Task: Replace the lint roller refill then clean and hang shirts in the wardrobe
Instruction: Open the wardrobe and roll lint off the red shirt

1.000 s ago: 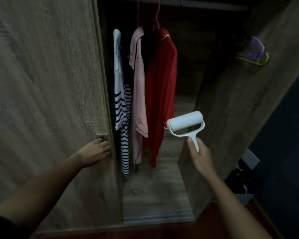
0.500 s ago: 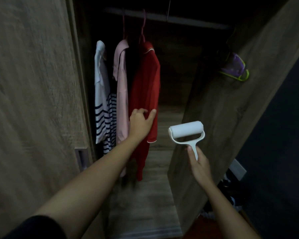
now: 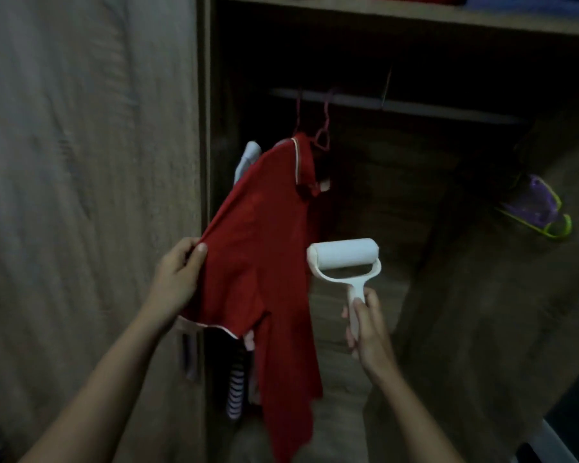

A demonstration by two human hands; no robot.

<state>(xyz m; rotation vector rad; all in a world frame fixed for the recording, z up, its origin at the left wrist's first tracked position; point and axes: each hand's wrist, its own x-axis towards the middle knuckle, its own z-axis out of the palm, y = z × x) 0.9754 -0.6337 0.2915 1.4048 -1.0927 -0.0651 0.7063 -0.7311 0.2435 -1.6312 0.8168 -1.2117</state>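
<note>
Nearest, the left hand (image 3: 178,279) pinches the sleeve of the red shirt (image 3: 264,262) and draws it out to the left, its fingers (image 3: 199,252) closed on the cloth's edge. To the right, the right hand (image 3: 365,325) has its fingers wrapped around the white handle of the lint roller (image 3: 345,259), which it holds upright just beside the shirt's right edge, with the white roll on top and not touching the cloth. The shirt is inside the open wardrobe (image 3: 211,128), hanging from a pink hanger (image 3: 325,128) hooked over the rail (image 3: 415,106) further back. Behind the red shirt, lower down, part of a striped shirt (image 3: 236,392) shows, and a pale garment (image 3: 248,155) peeks out above the red shoulder; both are also in the hanging compartment. On the open door at the right, a purple and green object (image 3: 535,208) hangs; what it is cannot be told. Farthest up, a shelf (image 3: 381,15) tops the compartment, with folded items on it barely in view.
</note>
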